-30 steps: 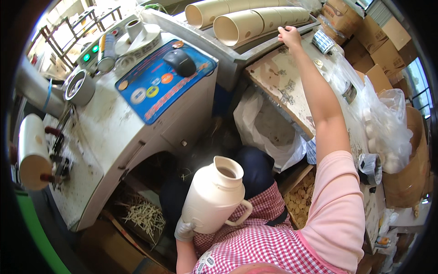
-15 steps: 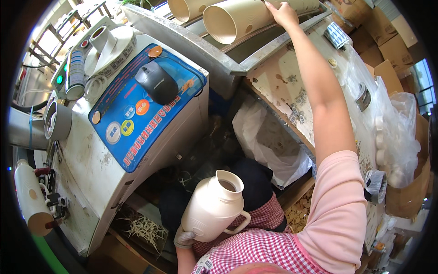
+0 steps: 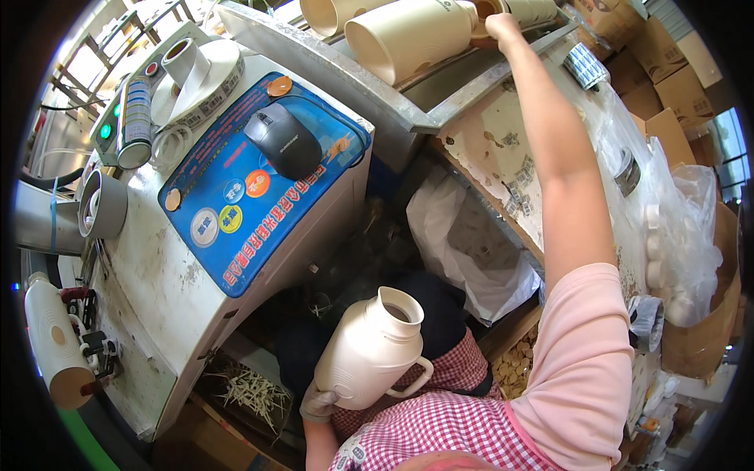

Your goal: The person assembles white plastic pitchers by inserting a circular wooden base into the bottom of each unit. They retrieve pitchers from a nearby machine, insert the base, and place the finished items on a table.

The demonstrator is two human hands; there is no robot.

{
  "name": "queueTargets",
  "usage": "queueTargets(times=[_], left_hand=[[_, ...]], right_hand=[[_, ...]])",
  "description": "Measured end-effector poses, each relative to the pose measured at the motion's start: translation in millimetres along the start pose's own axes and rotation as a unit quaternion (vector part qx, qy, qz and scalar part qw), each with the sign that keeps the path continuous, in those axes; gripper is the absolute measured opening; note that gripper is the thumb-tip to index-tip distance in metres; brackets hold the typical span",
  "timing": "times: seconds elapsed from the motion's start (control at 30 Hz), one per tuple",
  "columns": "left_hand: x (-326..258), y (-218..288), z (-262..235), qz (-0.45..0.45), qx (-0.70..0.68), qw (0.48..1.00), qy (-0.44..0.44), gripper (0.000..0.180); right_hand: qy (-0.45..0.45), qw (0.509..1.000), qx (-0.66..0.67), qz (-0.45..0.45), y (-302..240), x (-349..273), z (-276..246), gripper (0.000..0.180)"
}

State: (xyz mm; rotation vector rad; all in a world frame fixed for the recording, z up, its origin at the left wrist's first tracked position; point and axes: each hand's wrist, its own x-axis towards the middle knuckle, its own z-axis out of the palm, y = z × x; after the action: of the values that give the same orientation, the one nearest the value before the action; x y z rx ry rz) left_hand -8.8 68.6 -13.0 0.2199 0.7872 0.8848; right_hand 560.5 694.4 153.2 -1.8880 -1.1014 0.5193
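Note:
A cream plastic jug (image 3: 369,349) with a spout, an open mouth and a side handle rests tilted on my lap. My left hand (image 3: 318,402), in a pale glove, is closed around its lower left side. At the far end of my outstretched arm, my bare right hand (image 3: 503,30) is closed beside a brown round opening (image 3: 484,22) in the metal trough. That opening lies between a cream jug body (image 3: 412,39) on its side and another cream body (image 3: 534,10) behind it. What the right fingers grip is hidden.
A black mouse (image 3: 283,141) lies on a blue mat (image 3: 212,235) on the left cabinet. A spray can (image 3: 135,125) and tape roll (image 3: 102,206) stand beside it. Clear plastic bags (image 3: 679,259) cover the right table. The metal trough's edge (image 3: 471,82) crosses the top.
My right hand has gone from outstretched fingers on a cream body to a closed grip by the brown opening. The lying jug now shows its neck and a printed mark. My left hand keeps its hold.

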Motion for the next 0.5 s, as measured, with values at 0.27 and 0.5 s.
queueTargets(times=[0.27,0.5], left_hand=[[-3,-3,1,0.014,-0.009,1.0,-0.007,0.101],[-1,-5,5,0.019,-0.003,1.0,-0.015,0.102]], right_hand=[[-0.025,0.922,0.383,0.053,-36,-7,-47,0.039],[0.075,0.852,0.511,-0.084,-20,-28,-102,0.035]])
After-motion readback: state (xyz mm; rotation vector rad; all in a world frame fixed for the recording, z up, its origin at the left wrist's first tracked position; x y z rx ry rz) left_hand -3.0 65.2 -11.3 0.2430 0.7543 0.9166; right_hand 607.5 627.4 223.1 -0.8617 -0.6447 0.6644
